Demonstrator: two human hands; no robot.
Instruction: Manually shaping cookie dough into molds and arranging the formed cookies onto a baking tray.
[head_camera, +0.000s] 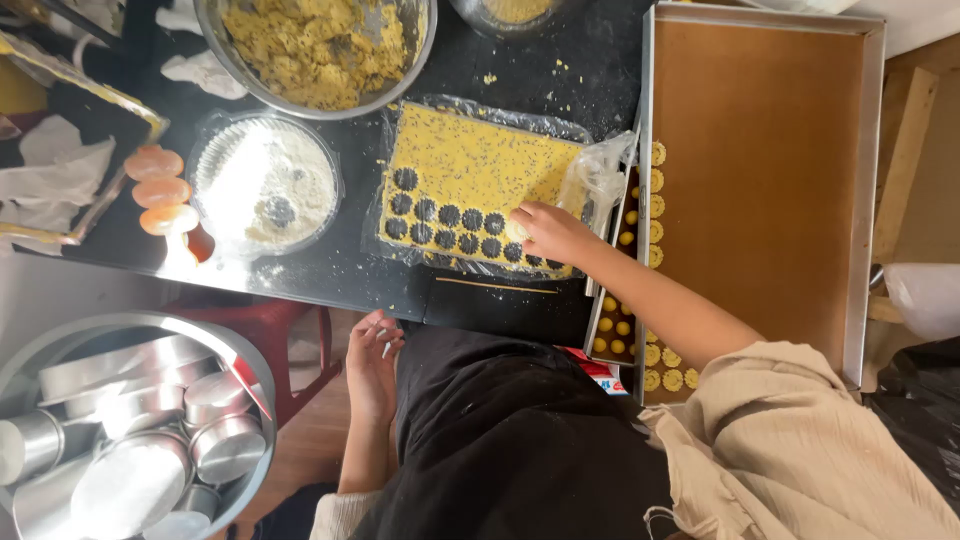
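Yellow dough sheet (480, 165), rolled flat on clear plastic on the black counter (330, 270), lay with its long axis across the view, its cut edge toward the person. Right hand (548, 232) pressed a small cutter, mostly hidden, into that edge, fingers closed around it. Left hand (372, 362) rested loosely curled and empty below the counter. Good practice, judged here: press straight down, close beside the last round hole (513, 251). Cut pieces lined the baking tray (868, 200).
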